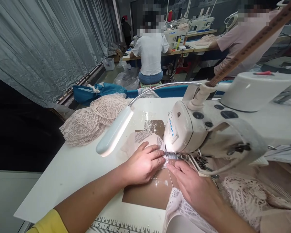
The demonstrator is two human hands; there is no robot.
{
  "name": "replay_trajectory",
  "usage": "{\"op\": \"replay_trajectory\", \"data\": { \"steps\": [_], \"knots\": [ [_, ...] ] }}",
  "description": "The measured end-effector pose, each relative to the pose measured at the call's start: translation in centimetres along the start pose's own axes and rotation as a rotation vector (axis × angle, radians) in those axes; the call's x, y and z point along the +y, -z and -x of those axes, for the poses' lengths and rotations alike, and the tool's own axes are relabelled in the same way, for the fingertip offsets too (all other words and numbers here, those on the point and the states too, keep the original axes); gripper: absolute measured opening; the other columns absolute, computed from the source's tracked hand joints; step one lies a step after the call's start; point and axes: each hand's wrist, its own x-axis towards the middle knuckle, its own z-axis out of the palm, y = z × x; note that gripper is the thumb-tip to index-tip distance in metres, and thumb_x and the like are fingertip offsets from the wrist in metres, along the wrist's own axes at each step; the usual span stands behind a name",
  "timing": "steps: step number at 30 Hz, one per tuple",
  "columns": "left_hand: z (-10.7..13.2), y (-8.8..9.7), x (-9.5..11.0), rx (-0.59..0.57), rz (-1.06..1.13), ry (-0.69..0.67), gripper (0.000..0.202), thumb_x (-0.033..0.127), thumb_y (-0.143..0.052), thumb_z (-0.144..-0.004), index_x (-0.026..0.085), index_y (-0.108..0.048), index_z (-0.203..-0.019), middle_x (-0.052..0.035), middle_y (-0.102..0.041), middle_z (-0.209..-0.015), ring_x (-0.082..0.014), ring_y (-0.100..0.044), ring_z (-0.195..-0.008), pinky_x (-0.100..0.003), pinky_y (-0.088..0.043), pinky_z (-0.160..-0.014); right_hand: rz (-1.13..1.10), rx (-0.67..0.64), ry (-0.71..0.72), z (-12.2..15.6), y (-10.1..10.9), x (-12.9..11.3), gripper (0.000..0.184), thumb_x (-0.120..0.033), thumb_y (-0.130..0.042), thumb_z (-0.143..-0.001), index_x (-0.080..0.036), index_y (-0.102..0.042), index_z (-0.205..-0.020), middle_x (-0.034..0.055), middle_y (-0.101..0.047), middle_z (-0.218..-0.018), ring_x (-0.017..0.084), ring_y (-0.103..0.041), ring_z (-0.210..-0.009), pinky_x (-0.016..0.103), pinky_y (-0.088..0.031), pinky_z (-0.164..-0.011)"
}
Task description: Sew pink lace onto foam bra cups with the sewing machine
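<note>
My left hand (143, 163) lies flat, fingers stretched, pressing a pale pink lace piece (142, 138) against the white table just left of the needle of the white sewing machine (184, 129). My right hand (194, 187) rests on the same lace (181, 207) in front of the needle, its fingers extended toward the presser foot (171, 156). The needle itself is hidden under the machine head. A brown plate (150, 194) lies beneath the fabric.
A stack of pink lace cups (94, 119) sits at the table's left rear. A white gooseneck lamp (115, 131) hangs over the work. More lace (257, 194) is heaped at right. Two people sit at machines behind; a ruler (121, 225) marks the near edge.
</note>
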Motion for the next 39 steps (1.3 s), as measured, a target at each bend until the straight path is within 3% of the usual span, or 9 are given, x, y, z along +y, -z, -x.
{"op": "replay_trajectory", "data": {
  "steps": [7, 17, 22, 26, 30, 34, 39],
  "knots": [
    [-0.2, -0.2, -0.1, 0.001, 0.006, 0.008, 0.029, 0.017, -0.045, -0.091, 0.015, -0.058, -0.117, -0.0091, -0.063, -0.119, -0.0256, -0.048, -0.112, -0.043, -0.033, -0.096, 0.051, 0.021, -0.063, 0.8, -1.6, 0.1, 0.047, -0.009, -0.04, -0.084, -0.026, -0.066, -0.119, 0.0088, -0.069, -0.114, 0.022, -0.067, -0.09, 0.037, -0.05, -0.084],
    [-0.1, -0.4, -0.6, 0.014, -0.016, 0.077, 0.03, 0.021, -0.043, -0.092, 0.016, -0.058, -0.118, -0.0107, -0.06, -0.121, -0.0268, -0.047, -0.115, -0.043, -0.035, -0.095, 0.132, 0.028, -0.061, 0.7, -1.7, 0.0, 0.048, -0.008, -0.045, -0.08, -0.026, -0.065, -0.121, 0.0075, -0.071, -0.104, 0.02, -0.066, -0.081, 0.03, -0.05, -0.074],
    [0.2, -0.4, -0.8, 0.027, -0.021, 0.072, 0.037, 0.021, -0.044, -0.09, 0.015, -0.052, -0.125, -0.0134, -0.059, -0.121, -0.0281, -0.045, -0.118, -0.045, -0.035, -0.096, 0.138, 0.032, -0.038, 0.3, -0.5, 0.4, 0.04, -0.015, -0.041, -0.087, -0.022, -0.069, -0.114, 0.0103, -0.072, -0.088, 0.02, -0.066, -0.071, 0.028, -0.048, -0.059],
    [0.3, -0.2, -0.8, 0.044, -0.058, 0.127, 0.036, 0.025, -0.043, -0.091, 0.015, -0.053, -0.124, -0.0142, -0.055, -0.126, -0.0287, -0.045, -0.118, -0.045, -0.037, -0.095, 0.231, 0.079, -0.051, -0.2, 1.6, 1.6, 0.033, -0.021, -0.042, -0.089, -0.018, -0.073, -0.099, 0.0096, -0.069, -0.071, 0.021, -0.062, -0.063, 0.031, -0.045, -0.058],
    [1.1, 0.8, 0.4, -0.033, -0.098, 0.247, 0.034, 0.028, -0.047, -0.089, 0.014, -0.056, -0.119, -0.0133, -0.055, -0.126, -0.029, -0.047, -0.115, -0.044, -0.039, -0.094, 0.258, 0.023, -0.044, 0.4, 2.6, 3.5, 0.028, -0.021, -0.043, -0.086, -0.017, -0.071, -0.087, 0.0108, -0.069, -0.079, 0.023, -0.062, -0.068, 0.033, -0.046, -0.058],
    [2.7, 2.5, 2.3, -0.119, -0.065, 0.34, 0.028, 0.034, -0.05, -0.088, 0.015, -0.062, -0.105, -0.0117, -0.06, -0.117, -0.0276, -0.053, -0.104, -0.042, -0.043, -0.088, 0.284, -0.007, 0.048, 1.2, 2.0, 4.3, 0.03, -0.012, -0.041, -0.082, -0.019, -0.07, -0.081, 0.0095, -0.068, -0.075, 0.019, -0.059, -0.057, 0.031, -0.044, -0.051],
    [3.3, 3.5, 2.0, -0.04, 0.049, 0.387, 0.027, 0.031, -0.049, -0.089, 0.016, -0.063, -0.106, -0.0087, -0.062, -0.107, -0.0226, -0.056, -0.098, -0.033, -0.046, -0.084, 0.293, -0.067, 0.026, 1.5, 0.7, 3.4, 0.041, 0.001, -0.039, -0.072, -0.015, -0.071, -0.094, 0.0097, -0.066, -0.071, 0.018, -0.059, -0.051, 0.028, -0.036, -0.042]
  ]
}}
